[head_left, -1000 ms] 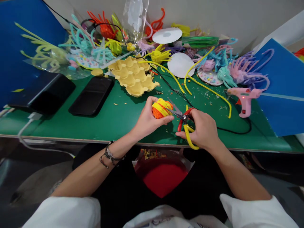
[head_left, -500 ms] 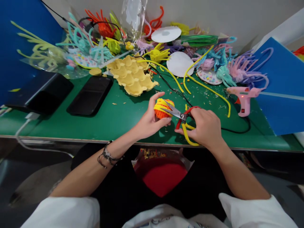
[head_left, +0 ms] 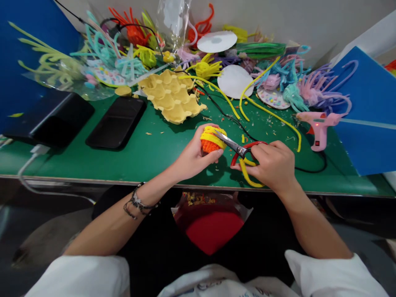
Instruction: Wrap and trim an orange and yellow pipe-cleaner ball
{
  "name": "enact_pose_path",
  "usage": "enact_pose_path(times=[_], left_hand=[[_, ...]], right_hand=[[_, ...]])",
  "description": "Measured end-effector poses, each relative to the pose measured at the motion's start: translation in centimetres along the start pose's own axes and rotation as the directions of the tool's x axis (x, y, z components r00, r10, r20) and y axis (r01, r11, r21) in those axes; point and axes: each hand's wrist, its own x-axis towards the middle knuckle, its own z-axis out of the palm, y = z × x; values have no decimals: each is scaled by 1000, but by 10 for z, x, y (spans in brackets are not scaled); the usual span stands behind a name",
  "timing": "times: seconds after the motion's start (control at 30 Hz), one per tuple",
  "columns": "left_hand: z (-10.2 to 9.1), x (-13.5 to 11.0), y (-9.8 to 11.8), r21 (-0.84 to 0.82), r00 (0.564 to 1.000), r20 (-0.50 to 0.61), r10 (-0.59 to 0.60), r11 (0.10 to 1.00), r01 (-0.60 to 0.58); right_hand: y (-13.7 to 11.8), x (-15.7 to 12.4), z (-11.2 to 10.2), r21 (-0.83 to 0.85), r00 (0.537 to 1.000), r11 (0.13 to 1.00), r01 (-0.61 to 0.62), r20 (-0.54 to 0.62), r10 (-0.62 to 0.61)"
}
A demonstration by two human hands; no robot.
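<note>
Item: fuzzy ball [head_left: 212, 141], orange with yellow strands on top, held just above the bench [head_left: 154, 152] near its front edge.

- I see the left hand [head_left: 193, 156] with fingers clamped around the ball.
- The right hand [head_left: 274, 167] has fingers closed on the handles of the scissors [head_left: 235, 147], blade tips resting on the yellow top.
- Behind: egg tray [head_left: 173, 95], glue gun [head_left: 320, 123].

Risk, as I judge it: the blades lie close to the left thumb, so a slip could nick it or cut a wrong strand.

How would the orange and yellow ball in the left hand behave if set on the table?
The ball looks round, so it may roll a little. Its fuzzy wrapped surface probably grips rather than slips; the left hand holds it by fingertips. It likely feels light and soft.
</note>
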Motion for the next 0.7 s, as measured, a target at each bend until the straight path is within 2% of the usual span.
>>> enact_pose_path(times=[0.2, 0.4, 0.53, 0.7], left_hand=[[3, 0, 4, 4, 999, -34, -3, 1000, 3], [3, 2, 0, 55, 997, -73, 6, 998, -2], [2, 1, -2, 81, 997, -71, 16, 997, -10], [2, 1, 0, 77, 998, -65, -5, 997, 10]], right_hand=[[-1, 2, -1, 12, 1000, 1000, 20, -16, -20], [-4, 1, 1, 86, 994, 995, -43, 99, 34], [-3, 0, 2, 91, 993, 993, -79, 90, 71], [0, 2, 1, 43, 997, 999, -32, 66, 29]])
